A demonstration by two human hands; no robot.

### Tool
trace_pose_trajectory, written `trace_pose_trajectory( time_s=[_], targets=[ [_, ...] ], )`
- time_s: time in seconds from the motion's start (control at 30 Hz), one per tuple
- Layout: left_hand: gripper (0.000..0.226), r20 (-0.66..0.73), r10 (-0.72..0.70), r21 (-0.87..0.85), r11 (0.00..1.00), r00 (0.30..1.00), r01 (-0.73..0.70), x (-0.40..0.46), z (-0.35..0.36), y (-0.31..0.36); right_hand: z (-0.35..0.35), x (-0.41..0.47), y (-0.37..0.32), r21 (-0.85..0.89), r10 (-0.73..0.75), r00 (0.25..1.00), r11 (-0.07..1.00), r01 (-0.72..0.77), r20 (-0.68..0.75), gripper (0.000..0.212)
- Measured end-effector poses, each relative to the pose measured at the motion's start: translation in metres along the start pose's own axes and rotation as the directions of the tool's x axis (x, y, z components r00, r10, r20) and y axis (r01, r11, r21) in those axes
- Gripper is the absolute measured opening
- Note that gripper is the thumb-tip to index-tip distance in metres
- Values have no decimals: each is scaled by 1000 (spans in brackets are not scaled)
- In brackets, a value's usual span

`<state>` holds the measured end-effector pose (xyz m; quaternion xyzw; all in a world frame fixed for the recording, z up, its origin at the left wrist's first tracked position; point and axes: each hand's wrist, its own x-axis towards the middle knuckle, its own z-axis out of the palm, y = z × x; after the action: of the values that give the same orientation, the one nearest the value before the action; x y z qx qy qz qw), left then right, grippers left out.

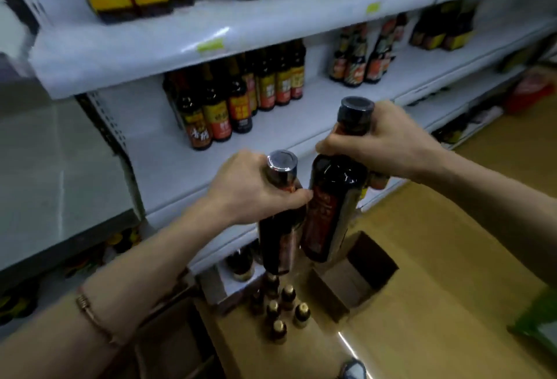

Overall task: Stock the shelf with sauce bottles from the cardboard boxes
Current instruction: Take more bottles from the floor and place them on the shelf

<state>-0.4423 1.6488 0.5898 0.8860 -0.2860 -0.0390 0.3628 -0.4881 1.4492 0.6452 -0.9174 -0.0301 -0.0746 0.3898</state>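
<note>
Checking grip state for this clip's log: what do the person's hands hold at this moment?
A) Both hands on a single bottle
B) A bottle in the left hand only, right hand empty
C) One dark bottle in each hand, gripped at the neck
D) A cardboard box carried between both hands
C: the left hand grips the neck of one dark sauce bottle, and the right hand grips the neck of another dark sauce bottle, both raised before the shelf.

Bottle labels [201,134] too blurred for legible text.
</note>
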Motion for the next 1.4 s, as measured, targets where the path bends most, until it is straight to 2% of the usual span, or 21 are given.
trace_pose_trajectory(
  time_s=[0.17, 0.27, 0.4, 0.57, 0.73, 0.9, 1.03, 1.17, 1.23, 1.3, 1.4],
  targets=[
    [56, 44, 161, -89, 984, 986, -157, 28, -25, 66, -65, -22, -25, -9, 51, 990, 999, -52, -129, 36],
    [48, 70, 223, -154, 965, 972, -210, 46, -29, 106, -103, -34, -33, -3, 75, 978, 997, -77, -195, 22],
    [38, 107, 290, -181, 946, 951, -268, 70, -26, 153, -151, -49, -36, -6, 97, 955, 995, -103, -281, 22],
    [48, 130, 370, -231, 913, 920, -335, 105, -12, 209, -203, -63, -26, -25, 150, 908, 984, -174, -391, 19],
    [29, 153, 455, -258, 875, 877, -409, 144, 19, 262, -247, -77, -1, -15, 179, 870, 978, -209, -459, 20],
    [37, 202, 516, -310, 840, 832, -445, 181, 62, 307, -295, -82, 32, -23, 191, 849, 972, -233, -493, 24],
    [19, 237, 558, -311, 819, 795, -482, 211, 97, 346, -334, -89, 62, -13, 190, 829, 973, -231, -526, 15],
    [19, 248, 595, -324, 795, 764, -514, 242, 130, 379, -373, -91, 98, -66, 201, 805, 956, -285, -558, 21],
    [31, 255, 617, -335, 778, 744, -531, 257, 146, 395, -391, -89, 115, -73, 205, 792, 951, -299, -575, 22],
    [32, 268, 610, -312, 787, 746, -532, 276, 163, 409, -408, -85, 132, -90, 204, 786, 946, -312, -584, 24],
    [19, 284, 586, -313, 805, 759, -505, 308, 187, 424, -434, -75, 161, -70, 203, 783, 952, -299, -588, 24]
  ],
)
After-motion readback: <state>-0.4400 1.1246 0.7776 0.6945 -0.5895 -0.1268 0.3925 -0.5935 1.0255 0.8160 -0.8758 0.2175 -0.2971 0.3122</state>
